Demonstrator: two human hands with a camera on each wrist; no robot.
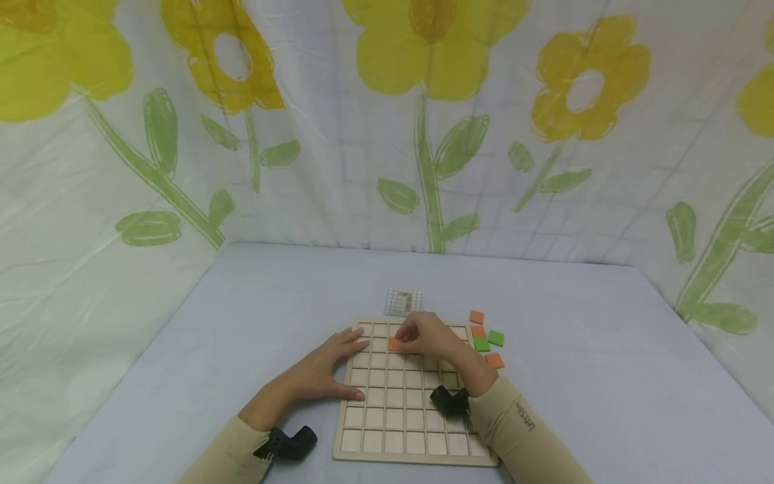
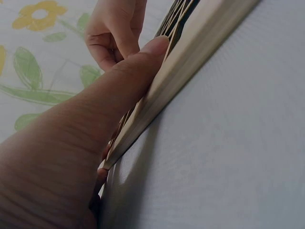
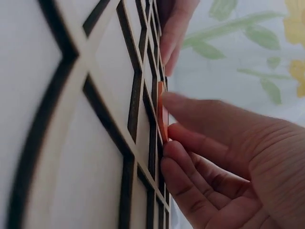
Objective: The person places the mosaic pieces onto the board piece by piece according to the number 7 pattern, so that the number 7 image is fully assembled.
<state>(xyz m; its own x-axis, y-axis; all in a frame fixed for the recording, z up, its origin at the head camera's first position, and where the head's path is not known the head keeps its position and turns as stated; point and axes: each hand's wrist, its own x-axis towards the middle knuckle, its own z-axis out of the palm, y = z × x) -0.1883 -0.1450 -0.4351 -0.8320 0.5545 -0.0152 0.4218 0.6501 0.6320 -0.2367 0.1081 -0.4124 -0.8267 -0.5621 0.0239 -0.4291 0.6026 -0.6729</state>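
A wooden grid board (image 1: 375,418) lies flat on the table, its square cells framed by thin raised strips. My right hand (image 1: 428,334) reaches over its upper part and pinches an orange square tile (image 1: 394,344) between thumb and fingers. In the right wrist view that orange tile (image 3: 162,112) tilts against the grid strips, its lower side partly covered by the fingers. My left hand (image 1: 329,366) rests along the board's left edge with fingers spread. In the left wrist view its thumb (image 2: 143,59) lies over the board's rim (image 2: 157,98).
Right of the board lie several loose tiles, among them an orange tile (image 1: 476,316) and a green tile (image 1: 496,338). Behind the board is a small card (image 1: 404,300) printed with a coloured grid. A flower-printed curtain (image 1: 338,168) hangs behind the table (image 1: 605,376).
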